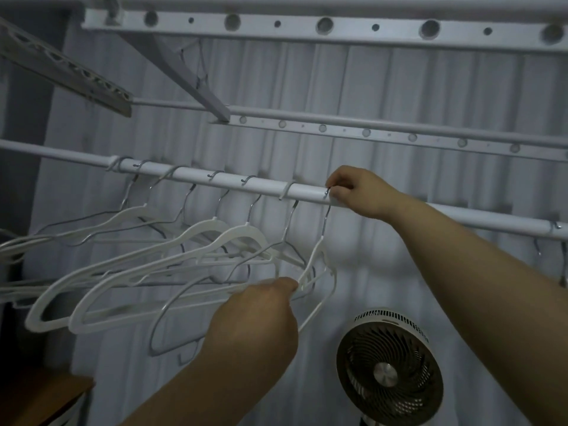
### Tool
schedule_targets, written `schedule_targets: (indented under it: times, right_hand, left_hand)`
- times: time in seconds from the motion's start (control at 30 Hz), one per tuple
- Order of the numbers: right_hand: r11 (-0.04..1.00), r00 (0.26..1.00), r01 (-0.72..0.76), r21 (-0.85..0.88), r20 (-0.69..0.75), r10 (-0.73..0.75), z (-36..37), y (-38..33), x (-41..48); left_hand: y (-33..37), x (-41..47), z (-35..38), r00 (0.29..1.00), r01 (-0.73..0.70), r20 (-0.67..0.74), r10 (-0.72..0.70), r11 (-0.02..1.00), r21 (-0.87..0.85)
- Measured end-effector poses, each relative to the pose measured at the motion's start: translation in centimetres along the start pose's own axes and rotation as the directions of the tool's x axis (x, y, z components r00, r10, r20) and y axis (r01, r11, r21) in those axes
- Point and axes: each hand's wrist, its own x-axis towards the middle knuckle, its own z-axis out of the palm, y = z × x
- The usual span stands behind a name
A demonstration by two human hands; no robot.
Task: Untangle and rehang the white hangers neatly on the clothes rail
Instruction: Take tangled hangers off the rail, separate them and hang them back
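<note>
Several white hangers (144, 272) hang by metal hooks from the white clothes rail (196, 175), their bodies swung left and overlapping. The rightmost white hanger (319, 262) hangs edge-on below the rail. My right hand (358, 192) pinches its metal hook where it sits on the rail. My left hand (258, 315) grips the lower part of that hanger's body from below. Another hook (558, 226) sits on the rail far to the right.
A round fan (388, 364) stands below on the right. White curtains (399, 87) hang behind the rail. Perforated rack bars (338, 26) run overhead and a second rail (368, 124) lies behind. A wooden surface (37, 395) shows at the bottom left.
</note>
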Motion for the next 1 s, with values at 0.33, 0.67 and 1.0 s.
schedule_targets:
  times: [0.33, 0.67, 1.0]
  right_hand:
    - [0.979, 0.988, -0.107, -0.175, -0.131, 0.084, -4.5, 1.7, -3.8]
    - [0.874, 0.929, -0.368, -0.318, -0.177, 0.327, -14.7, 11.0, -12.6]
    - [0.923, 0.953, -0.298, -0.242, -0.011, 0.304, -16.2, 17.2, -14.5]
  left_hand:
    - [3.1, -0.5, -0.5, 0.943, -0.315, -0.153, 0.297, 0.943, -0.110]
    - [12.5, -2.6, 5.6, 0.975, -0.179, 0.008, 0.222, 0.808, -0.562]
    - [22.0, -6.0, 11.2, 0.966, 0.002, 0.196, 0.168, 0.753, -0.658]
